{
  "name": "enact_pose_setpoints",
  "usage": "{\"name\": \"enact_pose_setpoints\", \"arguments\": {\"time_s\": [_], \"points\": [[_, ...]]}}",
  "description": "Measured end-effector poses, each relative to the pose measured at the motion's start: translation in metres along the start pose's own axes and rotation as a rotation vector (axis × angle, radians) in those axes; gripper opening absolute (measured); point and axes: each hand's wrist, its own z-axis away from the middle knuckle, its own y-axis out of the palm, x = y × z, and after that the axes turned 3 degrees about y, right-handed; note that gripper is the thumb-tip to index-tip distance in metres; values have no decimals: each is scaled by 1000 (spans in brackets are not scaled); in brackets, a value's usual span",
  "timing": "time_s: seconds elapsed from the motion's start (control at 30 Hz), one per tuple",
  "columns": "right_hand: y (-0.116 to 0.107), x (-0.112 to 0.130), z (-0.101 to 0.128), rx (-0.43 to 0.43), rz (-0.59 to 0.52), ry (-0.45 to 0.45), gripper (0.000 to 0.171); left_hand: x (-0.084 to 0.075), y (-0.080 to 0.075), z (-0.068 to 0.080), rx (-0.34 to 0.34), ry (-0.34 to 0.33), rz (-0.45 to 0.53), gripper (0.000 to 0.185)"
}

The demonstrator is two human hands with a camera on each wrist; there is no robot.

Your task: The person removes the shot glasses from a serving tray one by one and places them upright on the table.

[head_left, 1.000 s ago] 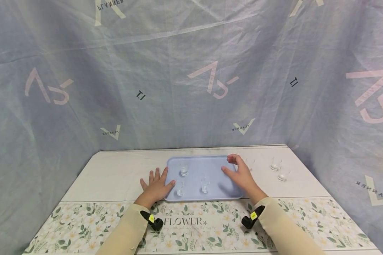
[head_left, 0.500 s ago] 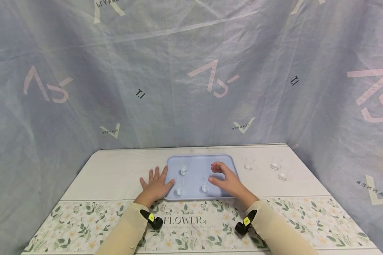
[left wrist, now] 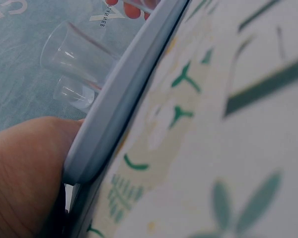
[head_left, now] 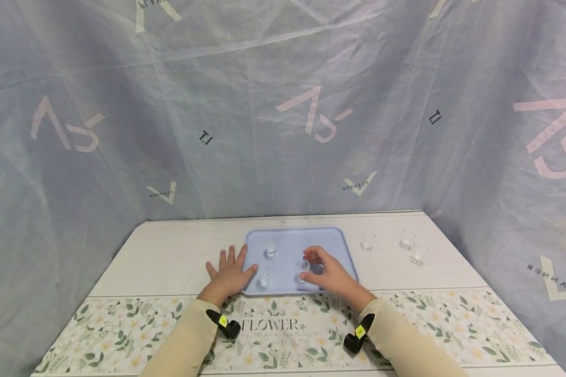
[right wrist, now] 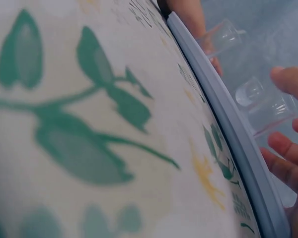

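Observation:
A light blue tray (head_left: 327, 243) lies on the table with three small clear shot glasses standing on it. My right hand (head_left: 327, 269) is at the front right shot glass (head_left: 303, 265), thumb and fingers spread on either side of it. In the right wrist view a gap shows between the thumb (right wrist: 290, 82) and that glass (right wrist: 274, 116). My left hand (head_left: 228, 272) rests flat at the tray's left edge, fingers spread on the table and thumb over the rim. Closest to it is the front left shot glass (head_left: 264, 276); another glass (head_left: 271, 248) stands behind.
Right of the tray, three more clear glasses stand on the white table (head_left: 170, 251): one nearer glass (head_left: 367, 242) and a pair (head_left: 405, 241) farther right. A flowered strip (head_left: 283, 345) runs along the front. Grey cloth (head_left: 245, 104) hangs around the back and sides.
My right hand has moved left and down from the tray's right edge to around the front right shot glass. My left hand has stayed in place.

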Motion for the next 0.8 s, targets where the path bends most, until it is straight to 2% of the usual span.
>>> {"name": "enact_pose_setpoints", "arguments": {"time_s": [0.2,0.4,0.57,0.8], "points": [[2,-2,1,8,12,-27,57,3,3,-4,-6,0,5,83],[4,-2,2,3,30,-52,52,-6,-4,5,-13,1,0,80],[4,-2,3,-1,40,-59,41,-9,-6,8,-30,5,12,79],[4,-3,3,-19,45,-78,36,0,1,-1,-11,2,-9,82]]}}
